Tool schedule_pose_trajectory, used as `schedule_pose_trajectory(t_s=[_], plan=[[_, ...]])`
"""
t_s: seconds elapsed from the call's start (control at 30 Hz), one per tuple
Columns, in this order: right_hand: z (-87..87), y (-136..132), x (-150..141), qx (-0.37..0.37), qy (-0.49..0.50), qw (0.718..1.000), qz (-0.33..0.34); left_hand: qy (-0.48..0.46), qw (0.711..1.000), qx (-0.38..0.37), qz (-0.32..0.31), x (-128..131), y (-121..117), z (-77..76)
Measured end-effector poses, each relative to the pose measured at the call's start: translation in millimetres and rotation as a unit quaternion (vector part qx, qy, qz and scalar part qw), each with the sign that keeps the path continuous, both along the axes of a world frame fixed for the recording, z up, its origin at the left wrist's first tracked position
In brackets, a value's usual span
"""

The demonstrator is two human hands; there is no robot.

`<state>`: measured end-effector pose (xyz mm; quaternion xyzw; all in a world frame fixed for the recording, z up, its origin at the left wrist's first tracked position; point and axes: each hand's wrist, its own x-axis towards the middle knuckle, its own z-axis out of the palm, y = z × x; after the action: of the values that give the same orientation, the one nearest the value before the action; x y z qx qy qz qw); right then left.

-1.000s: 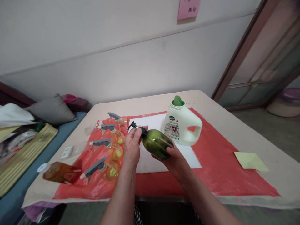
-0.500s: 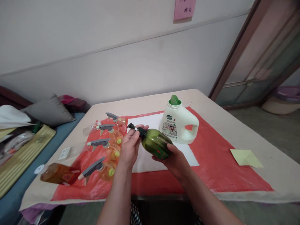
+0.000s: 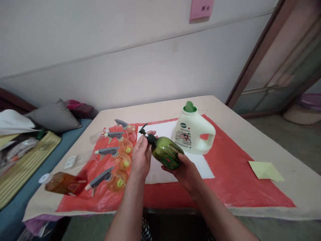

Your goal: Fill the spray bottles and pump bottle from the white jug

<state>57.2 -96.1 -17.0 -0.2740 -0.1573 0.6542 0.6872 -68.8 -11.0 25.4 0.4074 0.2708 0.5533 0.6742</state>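
Note:
Between my hands a green pump bottle [image 3: 165, 150] is held tilted above the table, its black pump head [image 3: 147, 134] pointing up and left. My left hand [image 3: 141, 152] closes its fingers and thumb around the black collar of the pump. Around the bottle's lower end wraps my right hand [image 3: 187, 170]. Just behind the bottle stands a cream detergent jug [image 3: 193, 130] with a green spout in its uncapped mouth. Under them lies a white cloth [image 3: 160, 175] on a red plastic sheet [image 3: 230, 177].
Several spray bottles [image 3: 120, 180] with grey triggers lie on the left side of the sheet. Left of them is a bottle of amber liquid [image 3: 62, 183], lying down. Yellow sticky notes [image 3: 265, 170] rest at the right. The table [image 3: 155, 112] meets a white wall.
The pump's nozzle has turned relative to the bottle, and the bottle's printed label shows a little more. Both hands have kept hold of it. The view has shifted slightly.

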Motion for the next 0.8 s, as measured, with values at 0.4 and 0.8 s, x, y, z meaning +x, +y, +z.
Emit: schedule_pose_trajectory(t_s=[0.4, 0.8], plan=[[3.9, -1.5, -0.8, 0.000, -0.026, 1.000, -0.016, -0.022, 0.998, 0.003, 0.057, 5.7, -0.4, -5.6], [-1.0, 2.6, 5.0, -0.116, 0.030, 0.982, 0.145, 0.020, 1.000, 0.012, -0.010, -3.7, 3.4, -3.8]])
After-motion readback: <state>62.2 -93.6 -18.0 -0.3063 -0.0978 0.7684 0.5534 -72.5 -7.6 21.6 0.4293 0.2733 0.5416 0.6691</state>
